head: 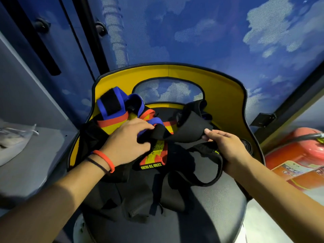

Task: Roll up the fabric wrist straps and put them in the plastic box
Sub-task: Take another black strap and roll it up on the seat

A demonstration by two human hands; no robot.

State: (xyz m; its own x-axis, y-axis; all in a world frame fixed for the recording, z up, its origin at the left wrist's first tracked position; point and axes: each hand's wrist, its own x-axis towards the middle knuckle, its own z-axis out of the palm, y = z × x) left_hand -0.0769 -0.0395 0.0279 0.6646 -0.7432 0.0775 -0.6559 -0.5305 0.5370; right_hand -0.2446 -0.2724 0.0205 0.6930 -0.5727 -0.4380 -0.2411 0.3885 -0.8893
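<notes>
A heap of fabric wrist straps lies on a black chair seat (pixel 219 204). One strap is yellow and orange with a blue end and a black velcro patch (pixel 112 109); another yellow and orange strap (pixel 154 158) reads "ZERO TO HERO". Several black straps (pixel 175 172) spread across the seat. My left hand (pixel 128 142) grips the tangle where blue and black fabric meet. My right hand (pixel 226 146) pinches the edge of a black strap (pixel 191 128) between thumb and fingers, holding it raised. No plastic box shows in the head view.
The chair has a yellow backrest (pixel 224 95) with a cut-out. A red fire extinguisher (pixel 298 155) lies at the right. A grey locker shelf (pixel 43 155) with a light shoe (pixel 14 137) stands at the left. A blue sky-printed wall is behind.
</notes>
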